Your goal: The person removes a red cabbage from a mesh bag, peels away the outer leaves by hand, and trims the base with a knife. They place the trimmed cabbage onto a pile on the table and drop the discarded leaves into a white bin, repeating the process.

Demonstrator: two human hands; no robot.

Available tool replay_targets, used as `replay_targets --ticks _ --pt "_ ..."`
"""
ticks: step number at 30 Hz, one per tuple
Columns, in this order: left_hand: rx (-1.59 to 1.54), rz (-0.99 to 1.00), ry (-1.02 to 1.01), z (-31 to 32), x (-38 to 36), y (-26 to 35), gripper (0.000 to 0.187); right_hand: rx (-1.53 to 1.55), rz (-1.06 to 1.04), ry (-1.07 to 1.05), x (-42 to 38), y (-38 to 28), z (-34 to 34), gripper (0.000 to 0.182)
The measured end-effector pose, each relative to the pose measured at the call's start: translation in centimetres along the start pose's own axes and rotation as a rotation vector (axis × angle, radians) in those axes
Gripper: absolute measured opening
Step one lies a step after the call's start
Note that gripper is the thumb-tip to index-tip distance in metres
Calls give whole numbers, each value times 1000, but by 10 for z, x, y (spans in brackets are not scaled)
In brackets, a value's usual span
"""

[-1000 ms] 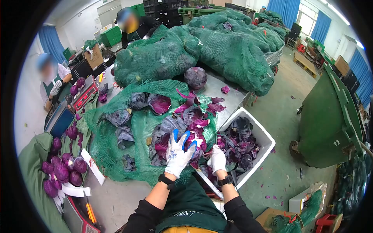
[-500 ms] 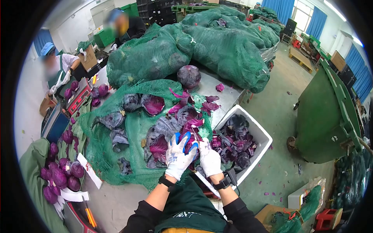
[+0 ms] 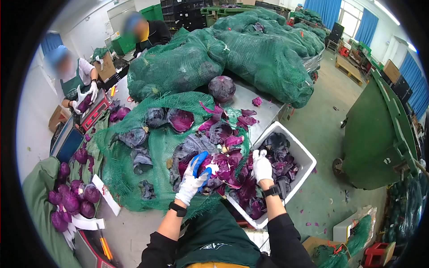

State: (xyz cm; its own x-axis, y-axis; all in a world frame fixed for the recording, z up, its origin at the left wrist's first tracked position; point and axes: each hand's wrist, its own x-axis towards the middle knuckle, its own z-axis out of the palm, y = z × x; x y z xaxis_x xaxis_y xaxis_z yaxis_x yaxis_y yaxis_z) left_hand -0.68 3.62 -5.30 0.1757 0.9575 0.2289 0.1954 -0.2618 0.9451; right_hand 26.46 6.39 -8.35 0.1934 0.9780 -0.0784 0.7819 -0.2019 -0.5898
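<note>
In the head view my left hand (image 3: 193,181), in a white glove with blue fingers, grips the left side of a red cabbage (image 3: 223,166) whose leaves are partly peeled back. Loose outer leaves (image 3: 193,149) lie around it on green netting (image 3: 156,178). My right hand (image 3: 262,168), gloved in white, is apart from the cabbage, over the left part of a white foam box (image 3: 308,166). Its fingers are curled closed; what they hold, if anything, is hidden. Purple leaves (image 3: 279,154) fill much of the box.
Big green mesh sacks (image 3: 268,62) are piled beyond a whole cabbage (image 3: 221,88). Trimmed cabbages (image 3: 69,201) lie at the left. A green wheeled bin (image 3: 373,134) stands at right. A co-worker (image 3: 73,78) handles a cabbage beside a red scale (image 3: 96,112); another person (image 3: 149,33) is behind.
My right hand has moved right, off the cabbage and over the box. My left hand has shifted slightly left and down. The co-worker's hands have come nearer the scale, holding a cabbage.
</note>
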Motion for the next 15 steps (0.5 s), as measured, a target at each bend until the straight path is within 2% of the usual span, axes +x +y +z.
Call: replay_targets --ticks 1,2,3,5,7,9,11,12,13,15 --pt "-1 2 -1 2 1 10 61 -379 -264 206 -6 9 9 29" --pt "128 36 14 4 2 19 63 -115 -305 155 -17 -3 3 24" --pt "255 68 29 7 3 24 64 147 -341 101 -32 -16 -1 27" --pt "302 90 35 14 4 27 65 -245 -699 215 -56 -41 -3 37" --pt "362 99 -37 20 3 32 66 -37 -518 163 -73 -75 -12 51" --pt "421 109 -17 26 2 28 68 -48 -458 110 -70 -76 -9 43" --pt "453 137 28 28 3 29 70 19 -468 152 -57 -71 -3 39" --pt "427 139 -6 26 1 31 72 84 -475 195 -49 -68 -2 40" --pt "428 141 -8 26 -1 35 72 76 -324 183 -43 -70 -13 47" --pt "417 182 -23 25 -5 39 70 45 -231 45 -20 -47 -8 53"
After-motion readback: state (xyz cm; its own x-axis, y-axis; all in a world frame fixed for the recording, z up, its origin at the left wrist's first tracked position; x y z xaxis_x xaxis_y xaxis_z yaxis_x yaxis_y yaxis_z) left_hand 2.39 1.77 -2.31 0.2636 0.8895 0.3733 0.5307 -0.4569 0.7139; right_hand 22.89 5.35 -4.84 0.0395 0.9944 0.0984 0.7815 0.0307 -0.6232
